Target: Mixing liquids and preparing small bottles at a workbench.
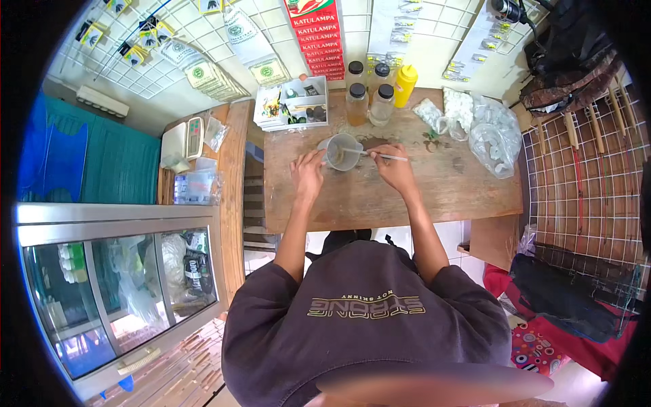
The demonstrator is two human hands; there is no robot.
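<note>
A translucent plastic cup (pixel 351 161) stands on the wooden table (pixel 332 203) in front of me, with a little something pale in its bottom. My left hand (pixel 308 173) grips the cup's left side, its fingertips against the wall. Between the fingers of my right hand (pixel 395 168) is a thin whitish stick (pixel 395 157), whose far end reaches over the rim into the cup. Whether that end is flat or spoon-shaped is too small to tell. A dark damp patch (pixel 373 143) marks the wood just beyond the cup.
Several dark-capped bottles (pixel 357 103) and a yellow squeeze bottle (pixel 405 86) stand behind the cup. A white compartment box (pixel 291 103) is at the back left. Clear plastic bags (pixel 497 139) lie at the right. A scale (pixel 183 142) sits on the left counter.
</note>
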